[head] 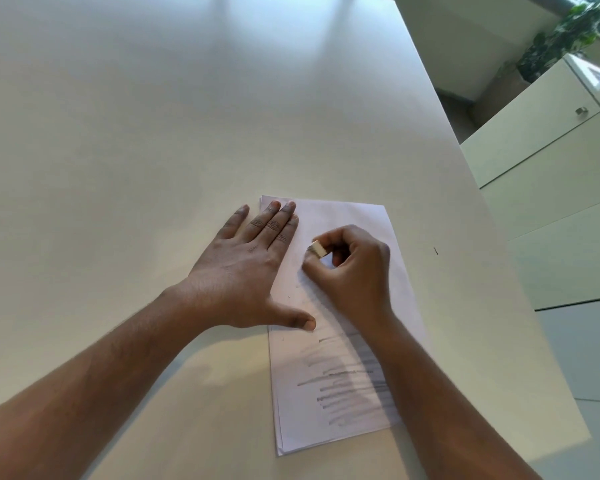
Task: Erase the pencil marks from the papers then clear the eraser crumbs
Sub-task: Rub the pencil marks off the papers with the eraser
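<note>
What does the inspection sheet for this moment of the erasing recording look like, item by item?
Surface: pale table, mostly bare.
Job's things: stack of papers near the right edge; pencil marks remain on the near half; eraser on the far half.
Clutter: small dark speck right of the papers; crumbs too faint to confirm.
Grippers: left hand flat, pressing the papers' left edge; right hand pinches the eraser.
Cables: nothing seen.
Surroundings: cabinet and plant to the right.
</note>
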A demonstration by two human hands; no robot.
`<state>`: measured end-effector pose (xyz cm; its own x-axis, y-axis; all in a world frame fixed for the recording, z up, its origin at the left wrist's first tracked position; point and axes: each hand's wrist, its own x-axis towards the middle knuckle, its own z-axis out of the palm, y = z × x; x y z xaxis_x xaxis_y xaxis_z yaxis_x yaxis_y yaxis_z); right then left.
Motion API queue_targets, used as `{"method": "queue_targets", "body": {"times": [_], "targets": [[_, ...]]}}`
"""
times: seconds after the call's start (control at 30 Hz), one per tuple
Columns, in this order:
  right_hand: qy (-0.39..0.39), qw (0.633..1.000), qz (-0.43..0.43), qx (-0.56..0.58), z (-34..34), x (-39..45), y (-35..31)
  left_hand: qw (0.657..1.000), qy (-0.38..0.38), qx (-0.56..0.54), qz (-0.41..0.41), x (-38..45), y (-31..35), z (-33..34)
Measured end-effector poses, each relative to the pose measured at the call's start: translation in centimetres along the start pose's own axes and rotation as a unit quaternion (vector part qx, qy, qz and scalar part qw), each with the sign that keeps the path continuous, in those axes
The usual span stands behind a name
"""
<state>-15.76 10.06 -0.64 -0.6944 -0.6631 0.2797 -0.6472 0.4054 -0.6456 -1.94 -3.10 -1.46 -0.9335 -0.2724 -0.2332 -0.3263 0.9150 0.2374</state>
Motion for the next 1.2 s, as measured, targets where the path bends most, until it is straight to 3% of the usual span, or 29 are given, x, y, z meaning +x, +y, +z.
{"method": "queue_targets", "body": {"times": [0.13, 0.27, 0.4, 0.53, 0.67, 0.77, 0.9, 1.03, 1.2], "targets": [[0.053, 0.998, 0.037, -0.019, -0.6, 0.8, 0.6, 1.000, -0.001, 0.004, -0.001, 0.1, 0.1, 0.0], [-0.012, 1.000, 0.022, -0.006, -0.1, -0.2, -0.7, 1.000, 0.002, -0.001, -0.001, 0.1, 0.0, 0.1], [0.046, 0.997, 0.026, -0.047, -0.5, 0.8, -0.1, 1.000, -0.002, 0.004, -0.003, 0.0, 0.0, 0.1], [-0.028, 0.999, 0.029, -0.016, -0.3, -0.2, -1.1, 1.000, 0.001, 0.000, -0.001, 0.0, 0.0, 0.0], [0.038, 0.996, 0.025, -0.073, -0.7, 0.9, -0.4, 1.000, -0.003, 0.004, -0.003, 0.0, 0.0, 0.0], [-0.035, 0.999, 0.023, -0.033, -0.5, -0.1, -1.3, 1.000, 0.002, -0.002, -0.001, 0.1, 0.0, 0.1], [0.056, 0.994, 0.039, -0.084, -1.1, 1.3, 0.0, 1.000, 0.000, 0.001, -0.003, 0.1, 0.0, 0.1], [-0.050, 0.998, 0.002, -0.032, -0.6, -0.5, -1.4, 1.000, 0.007, -0.003, 0.000, 0.1, 0.0, 0.1], [0.050, 0.992, 0.002, -0.112, -1.1, 1.5, 0.2, 1.000, 0.007, 0.001, -0.001, 0.1, 0.0, 0.2]]}}
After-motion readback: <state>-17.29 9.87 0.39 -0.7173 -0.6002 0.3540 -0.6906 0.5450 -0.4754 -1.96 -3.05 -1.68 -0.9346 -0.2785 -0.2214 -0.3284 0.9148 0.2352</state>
